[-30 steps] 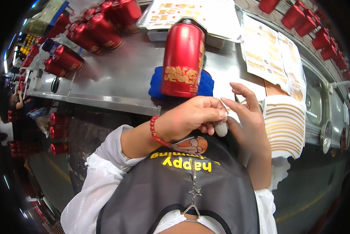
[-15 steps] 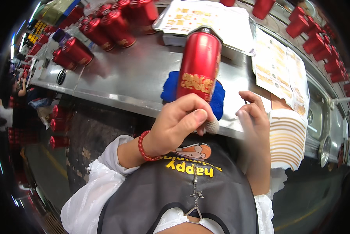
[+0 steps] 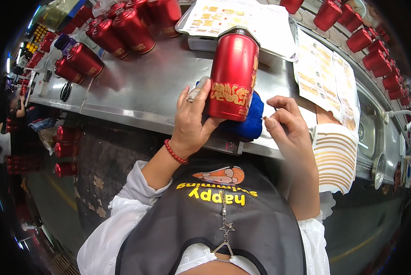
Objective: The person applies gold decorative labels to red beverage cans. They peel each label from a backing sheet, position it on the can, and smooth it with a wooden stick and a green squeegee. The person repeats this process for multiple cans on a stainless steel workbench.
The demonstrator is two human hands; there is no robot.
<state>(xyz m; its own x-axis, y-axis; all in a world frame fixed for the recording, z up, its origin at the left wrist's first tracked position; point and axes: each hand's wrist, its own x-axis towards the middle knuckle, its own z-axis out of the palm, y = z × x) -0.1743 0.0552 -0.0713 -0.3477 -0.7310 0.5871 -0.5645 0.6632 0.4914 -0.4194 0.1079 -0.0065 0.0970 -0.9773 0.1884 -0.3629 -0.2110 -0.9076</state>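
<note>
A red metal bottle with gold patterns near its base lies on a folded blue cloth, its dark neck pointing away from me. My left hand is against the bottle's lower left side, fingers along the wall and thumb by the base edge. Something whitish covers part of one finger. Right of the bottle, my right hand pinches a tiny tan piece between thumb and finger, apart from the bottle. I cannot make out exactly what the piece is.
Printed gold-pattern sheets lie right of the bottle, above fanned white strips with gold bands. More sheets rest on a box behind. Several red bottles stand at the far left of the metal table; others line the right.
My left hand has shifted from in front of the bottle's base to its left side, its fingers uncurling. My right thumb and finger have moved slightly left, towards the bottle.
</note>
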